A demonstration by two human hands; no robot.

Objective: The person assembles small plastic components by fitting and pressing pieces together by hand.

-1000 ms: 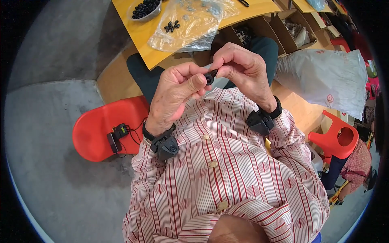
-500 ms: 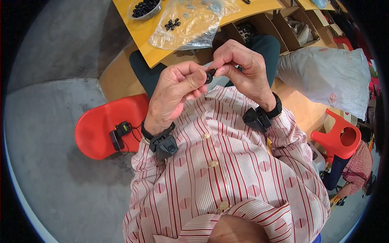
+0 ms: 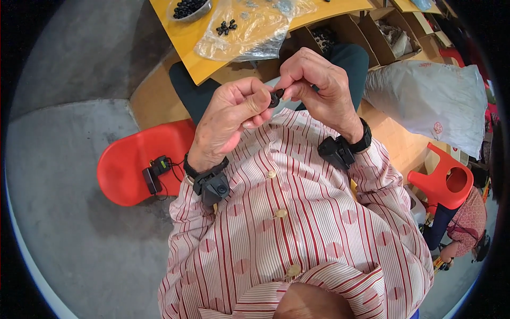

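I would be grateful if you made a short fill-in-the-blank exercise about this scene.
1. The left hand and the right hand meet at a small part whose colour is ____.
2. The clear plastic bag lies on a table whose top is coloured ____.
3. The large pale sack lies on the person's ____ side.
4. The seat that bears the corded devices is coloured ____.

Missing words: black; yellow; right; red.

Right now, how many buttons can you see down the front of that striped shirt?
3: one button beside the collar, a middle button, and a last button farthest from the collar. More may be hidden in the folds.
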